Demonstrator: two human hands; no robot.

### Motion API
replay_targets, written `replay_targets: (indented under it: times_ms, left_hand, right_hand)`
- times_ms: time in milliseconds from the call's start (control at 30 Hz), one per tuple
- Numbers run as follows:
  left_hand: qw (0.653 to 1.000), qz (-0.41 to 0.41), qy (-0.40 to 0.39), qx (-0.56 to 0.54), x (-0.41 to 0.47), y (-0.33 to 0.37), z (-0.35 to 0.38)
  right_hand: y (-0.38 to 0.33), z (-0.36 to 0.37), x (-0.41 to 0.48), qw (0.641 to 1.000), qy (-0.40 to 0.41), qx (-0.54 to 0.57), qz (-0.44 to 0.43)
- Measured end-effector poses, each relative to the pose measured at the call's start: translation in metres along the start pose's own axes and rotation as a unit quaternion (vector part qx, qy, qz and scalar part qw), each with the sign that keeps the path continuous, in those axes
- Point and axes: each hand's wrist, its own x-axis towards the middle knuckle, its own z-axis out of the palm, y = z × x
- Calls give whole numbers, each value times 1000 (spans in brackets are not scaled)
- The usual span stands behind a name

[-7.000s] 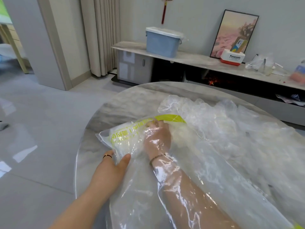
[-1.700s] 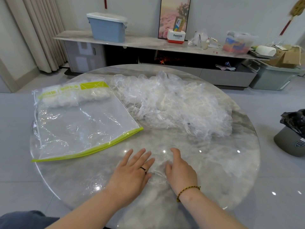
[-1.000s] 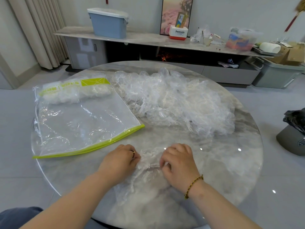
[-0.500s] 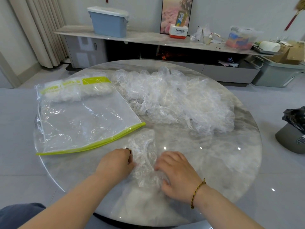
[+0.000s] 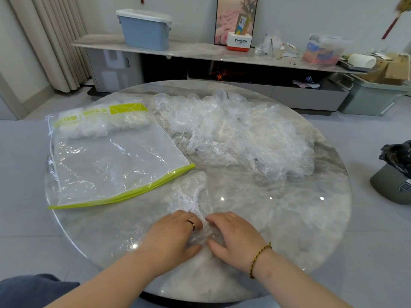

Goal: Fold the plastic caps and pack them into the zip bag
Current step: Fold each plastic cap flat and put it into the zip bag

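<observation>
Both hands work at the near edge of the round marble counter (image 5: 300, 218). The left hand (image 5: 175, 236), which wears a dark ring, and the right hand (image 5: 233, 236), with a braided bracelet at the wrist, sit close together, knuckles up. Their fingers (image 5: 191, 221) are curled down, gripping the near end of one clear plastic cap (image 5: 191, 192). This cap lies bunched into a long crinkled strip on the counter. It runs away from the hands, and its far end sits just beside the near right corner of the zip bag (image 5: 111, 161). The zip bag lies flat on the left part of the counter, with its green zipper strip facing the person. A row of folded caps (image 5: 100, 125) is packed against its far end, under the green printed label. To the right of the bag, a big loose pile of caps (image 5: 240, 134) covers the far middle of the counter, well apart from the hands. Beyond the counter, a blue bin (image 5: 144, 30) stands on a long low shelf (image 5: 200, 51) against the wall. A black bag (image 5: 398, 154) sits on the floor at the right.
</observation>
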Motion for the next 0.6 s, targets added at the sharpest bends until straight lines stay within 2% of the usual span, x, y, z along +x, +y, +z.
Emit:
replay_targets:
  times_ms: [100,200,267,367,467,600]
  left_hand:
    - [999,-24,31,-2,5,-1,4]
    - [992,-94,51,-66,9,-2,0]
    - [976,-139,21,-167,7,-6,0]
    - [949,-173,23,-261,7,-6,1]
    - [932,-220,37,-286,11,-3,-1]
    - [933,-263,79,-232,13,-7,-3]
  right_hand:
    - [3,-8,-2,998,-36,43,7]
    - [4,-10,-1,999,-43,15,24]
    - [5,-5,2,999,-3,18,30]
    - [11,5,10,983,85,127,98]
    - [12,9,21,950,137,222,173]
    - [6,7,33,927,135,261,234]
